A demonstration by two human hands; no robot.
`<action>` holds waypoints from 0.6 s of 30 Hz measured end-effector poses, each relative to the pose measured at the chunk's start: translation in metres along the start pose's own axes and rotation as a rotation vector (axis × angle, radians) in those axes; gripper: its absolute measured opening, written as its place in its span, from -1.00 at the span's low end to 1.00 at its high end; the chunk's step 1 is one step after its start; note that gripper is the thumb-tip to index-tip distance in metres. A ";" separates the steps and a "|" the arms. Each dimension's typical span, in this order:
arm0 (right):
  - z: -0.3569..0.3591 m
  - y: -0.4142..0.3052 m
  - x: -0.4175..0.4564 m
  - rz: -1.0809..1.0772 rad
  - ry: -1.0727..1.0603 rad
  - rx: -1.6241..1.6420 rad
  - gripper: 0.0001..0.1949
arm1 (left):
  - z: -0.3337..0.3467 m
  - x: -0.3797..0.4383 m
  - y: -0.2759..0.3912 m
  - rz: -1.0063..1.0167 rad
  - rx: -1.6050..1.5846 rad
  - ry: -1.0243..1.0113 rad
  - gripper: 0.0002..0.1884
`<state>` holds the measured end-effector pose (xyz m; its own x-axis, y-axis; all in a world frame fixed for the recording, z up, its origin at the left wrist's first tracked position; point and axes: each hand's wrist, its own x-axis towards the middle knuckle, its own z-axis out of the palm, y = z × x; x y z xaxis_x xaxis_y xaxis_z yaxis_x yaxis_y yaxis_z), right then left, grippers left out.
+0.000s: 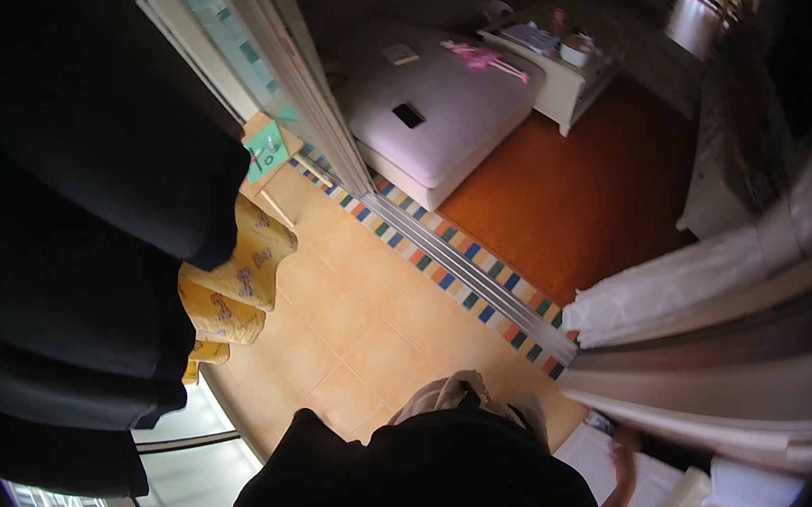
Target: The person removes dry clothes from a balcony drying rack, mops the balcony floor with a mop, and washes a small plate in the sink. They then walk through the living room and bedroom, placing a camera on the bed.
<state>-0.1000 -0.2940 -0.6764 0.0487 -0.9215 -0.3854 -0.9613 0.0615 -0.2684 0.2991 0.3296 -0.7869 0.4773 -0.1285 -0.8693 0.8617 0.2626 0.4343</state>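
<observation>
At the lower right, my right hand [623, 446] is raised over a white panel [583, 454], beside the edge of the sliding door and curtain. A small grey and dark object [599, 422] lies or hangs close to its fingertips. The hand is blurred, and whether it holds anything cannot be told. My left hand is out of view. My dark clothing [415, 483] fills the bottom middle. Large black cloths [79, 251] hang at the left, with a yellow patterned cloth [251, 262] below them.
A metal door track [467, 269] between strips of coloured tiles divides the tiled floor [339, 320] from a room. Inside are a bed [438, 139] bearing a phone [408, 115] and a pink doll [482, 58], and a white cabinet [560, 96]. A small table [290, 143] stands outside.
</observation>
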 end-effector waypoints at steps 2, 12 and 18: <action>0.020 -0.088 0.002 -0.003 -0.647 -0.160 -0.55 | -0.023 -0.012 -0.029 -0.127 0.330 0.078 -0.47; 0.099 -0.592 0.027 -1.281 -1.265 0.133 -0.63 | 0.077 -0.019 -0.030 -0.197 0.003 0.135 -0.33; 0.121 -0.815 -0.114 -1.568 -2.164 -0.036 -0.64 | 0.209 0.058 -0.034 -0.300 0.583 0.332 -0.38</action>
<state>0.7106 -0.1929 -0.5203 0.2949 0.9527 0.0731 -0.0792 0.1007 -0.9918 0.3336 0.1133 -0.8028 0.2087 0.2059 -0.9561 0.9430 -0.3016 0.1409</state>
